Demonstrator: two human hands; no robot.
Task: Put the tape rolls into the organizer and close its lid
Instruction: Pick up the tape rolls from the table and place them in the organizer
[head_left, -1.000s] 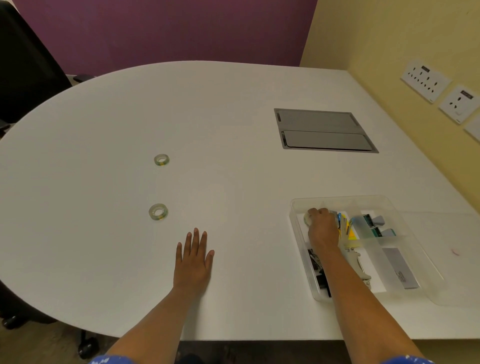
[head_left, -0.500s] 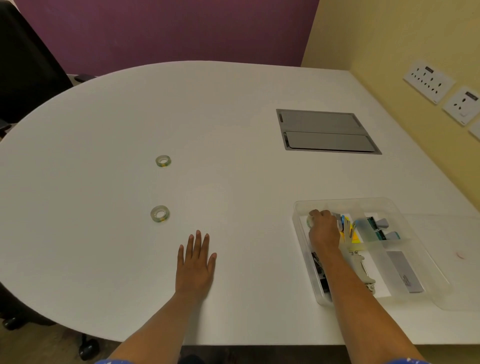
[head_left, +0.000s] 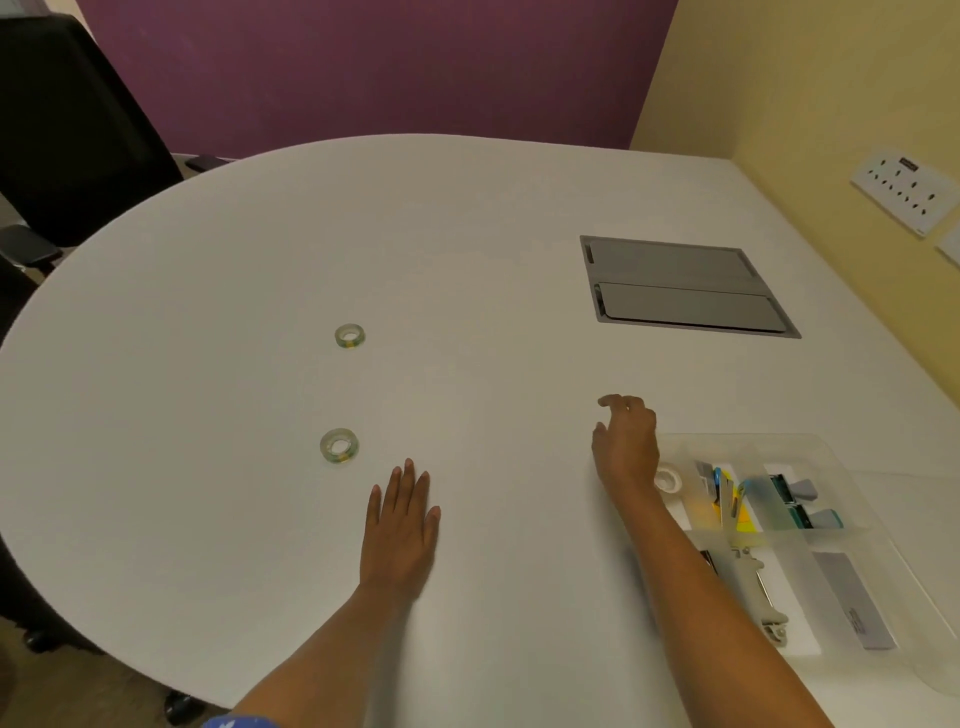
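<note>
Tape roll (head_left: 667, 478) behind empty fingers (head_left: 615, 402)

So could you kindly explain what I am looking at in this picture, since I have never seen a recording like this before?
There is no machine here: a person wears a camera on the head, looking down at their own bare hands over a white table. The left hand lies flat and holds nothing. The right hand hovers open and empty beside a clear organizer. One tape roll sits inside it, next to other small items. The near tape roll and the far tape roll lie on the table.
</note>
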